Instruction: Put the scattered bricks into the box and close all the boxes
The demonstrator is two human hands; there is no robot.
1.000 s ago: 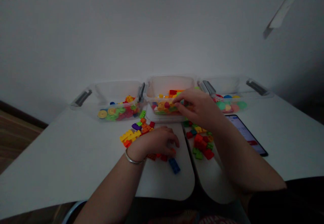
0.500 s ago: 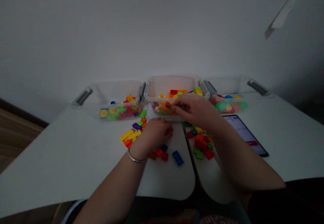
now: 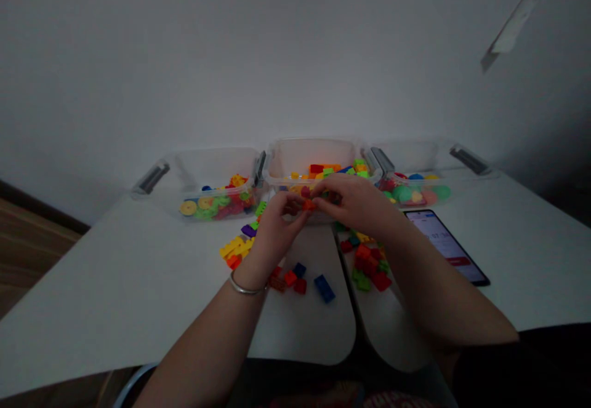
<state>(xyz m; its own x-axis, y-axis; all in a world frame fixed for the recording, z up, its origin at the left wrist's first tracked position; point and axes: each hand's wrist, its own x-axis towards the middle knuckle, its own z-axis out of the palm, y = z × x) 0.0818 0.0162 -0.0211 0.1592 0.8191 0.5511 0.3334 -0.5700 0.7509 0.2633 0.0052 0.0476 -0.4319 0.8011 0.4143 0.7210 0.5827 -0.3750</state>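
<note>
– In front of the middle box [image 3: 314, 149], what are we holding?
– An orange block [image 3: 309, 205], pinched by our left hand [image 3: 277, 226]; our right hand [image 3: 357, 202] meets it, fingers partly hidden, so we cannot tell its grip
– Can we read anything?
– Our phone [image 3: 438, 236] blurs; our printed clothing [image 3: 399, 401] is cut off below

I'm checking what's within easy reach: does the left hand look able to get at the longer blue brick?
Probably yes: the longer blue brick lies uncovered on the table, though the left hand may first need to release the small orange piece.
</note>
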